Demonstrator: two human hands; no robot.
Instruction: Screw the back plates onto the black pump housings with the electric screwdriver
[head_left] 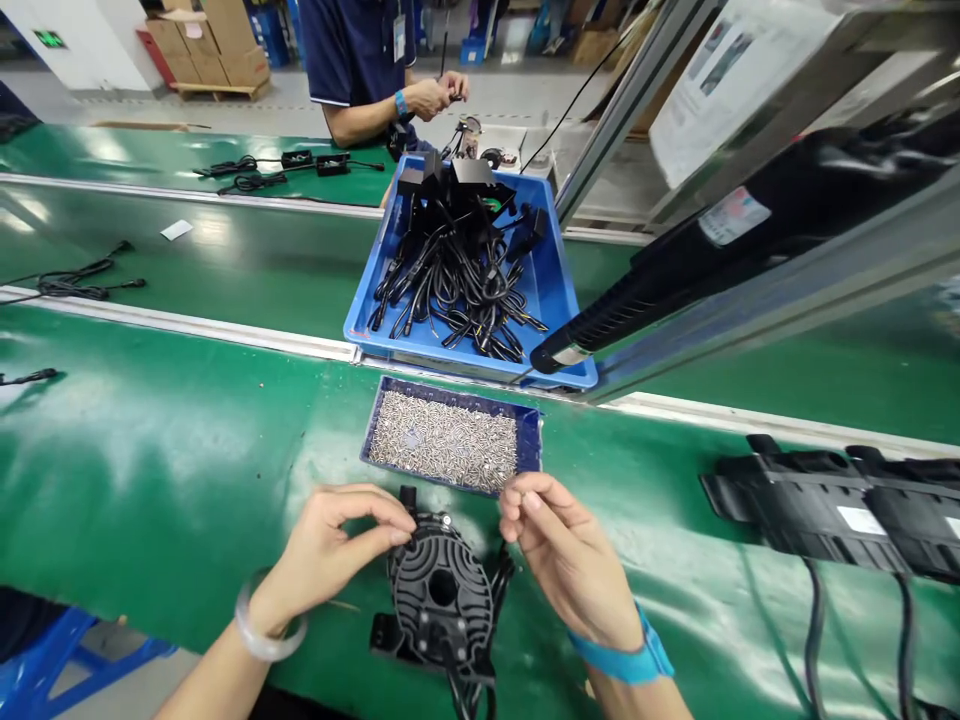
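A round black ribbed housing with a cable lies on the green bench between my hands. My left hand pinches its upper left rim, fingers closed on it. My right hand hovers at its upper right with the fingertips curled together; whatever they hold is too small to make out. Just beyond lies a shallow blue tray full of small silver screws.
A blue bin of black cables sits on the conveyor behind the tray. Black housings lie at the right. A black tool hangs from a frame. Across the line another person's hands work. Loose cables lie left.
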